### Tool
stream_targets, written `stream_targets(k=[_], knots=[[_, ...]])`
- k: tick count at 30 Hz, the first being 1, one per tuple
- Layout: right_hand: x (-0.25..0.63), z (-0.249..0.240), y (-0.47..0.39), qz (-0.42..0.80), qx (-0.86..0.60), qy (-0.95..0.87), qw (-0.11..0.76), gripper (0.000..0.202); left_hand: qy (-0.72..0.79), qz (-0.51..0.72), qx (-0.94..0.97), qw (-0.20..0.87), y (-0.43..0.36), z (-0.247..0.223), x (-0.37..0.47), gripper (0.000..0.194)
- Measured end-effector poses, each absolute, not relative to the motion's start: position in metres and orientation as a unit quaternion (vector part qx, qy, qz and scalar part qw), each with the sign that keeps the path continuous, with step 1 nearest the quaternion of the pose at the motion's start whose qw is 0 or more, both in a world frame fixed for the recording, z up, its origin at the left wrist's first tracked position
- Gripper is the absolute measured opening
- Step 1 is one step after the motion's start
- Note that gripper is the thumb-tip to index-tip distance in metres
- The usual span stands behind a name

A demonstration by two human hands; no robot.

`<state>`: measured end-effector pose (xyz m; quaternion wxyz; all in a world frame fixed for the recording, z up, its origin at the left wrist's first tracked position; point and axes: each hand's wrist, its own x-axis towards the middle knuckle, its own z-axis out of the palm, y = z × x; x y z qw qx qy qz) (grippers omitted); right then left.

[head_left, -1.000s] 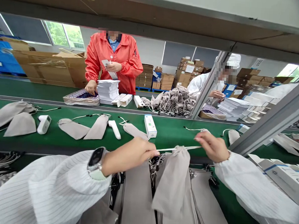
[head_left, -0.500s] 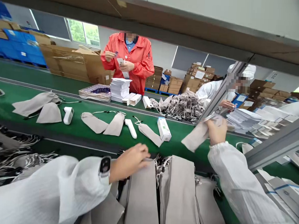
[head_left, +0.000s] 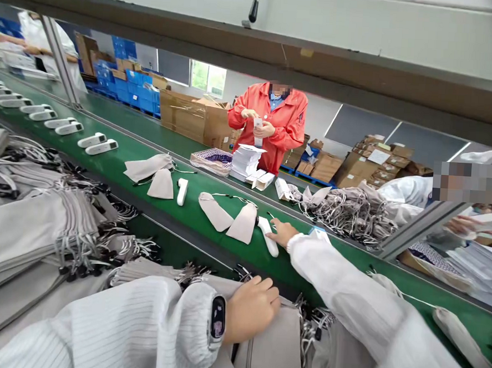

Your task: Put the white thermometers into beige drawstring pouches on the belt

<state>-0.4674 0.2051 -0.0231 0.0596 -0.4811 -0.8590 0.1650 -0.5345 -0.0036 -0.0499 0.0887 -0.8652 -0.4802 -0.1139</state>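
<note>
Well, the right hand (head_left: 282, 232) has its fingers apart just beside the white device (head_left: 267, 238) on the green belt (head_left: 187, 222); from here I can't make out contact. The device looks light, stiff and slick, best held round its near-end handle. The left hand (head_left: 253, 309) lies over stacked pouches (head_left: 280, 336), palm hidden, grip unclear.

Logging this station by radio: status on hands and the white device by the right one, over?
Right hand at white device, grip unclear. Left hand over stacked pouches. Device on green belt; loose grey pouch close beside it.
</note>
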Motion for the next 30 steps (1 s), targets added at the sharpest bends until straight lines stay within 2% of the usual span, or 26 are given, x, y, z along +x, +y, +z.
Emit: stream_targets(k=[3, 7, 12, 15, 19, 22, 25, 26, 30], knots=[[-0.494, -0.036, 0.202, 0.22, -0.507, -0.829, 0.086, 0.06, -0.471, -0.13, -0.872, 0.04, 0.004, -0.051, -0.54, 0.017], [-0.472, -0.006, 0.189, 0.31, -0.512, -0.786, 0.157, 0.064, -0.468, -0.218, -0.846, -0.134, 0.006, -0.034, -0.546, 0.013], [-0.419, 0.058, 0.128, 0.607, -0.3, -0.676, 0.292, 0.09, -0.426, -0.318, -0.802, -0.272, -0.002, -0.004, -0.545, 0.016], [-0.403, 0.067, 0.086, 0.681, -0.243, -0.61, 0.325, 0.098, -0.425, -0.351, -0.787, -0.276, -0.008, 0.006, -0.54, 0.019], [-0.397, 0.058, 0.062, 0.677, -0.249, -0.607, 0.335, 0.092, -0.441, -0.389, -0.776, -0.229, -0.012, 0.019, -0.537, 0.02], [-0.392, 0.056, 0.064, 0.608, -0.243, -0.661, 0.367, 0.058, -0.445, -0.402, -0.781, -0.176, -0.011, 0.031, -0.538, 0.017], [-0.387, 0.057, 0.066, 0.507, -0.223, -0.755, 0.351, 0.022, -0.461, -0.406, -0.78, -0.12, -0.008, 0.041, -0.54, 0.015], [-0.387, 0.056, 0.064, 0.487, -0.229, -0.774, 0.333, 0.021, -0.467, -0.402, -0.78, -0.108, -0.007, 0.044, -0.539, 0.015], [-0.389, 0.042, 0.043, 0.457, -0.303, -0.791, 0.272, 0.042, -0.499, -0.384, -0.774, -0.067, -0.003, 0.048, -0.536, 0.015]])
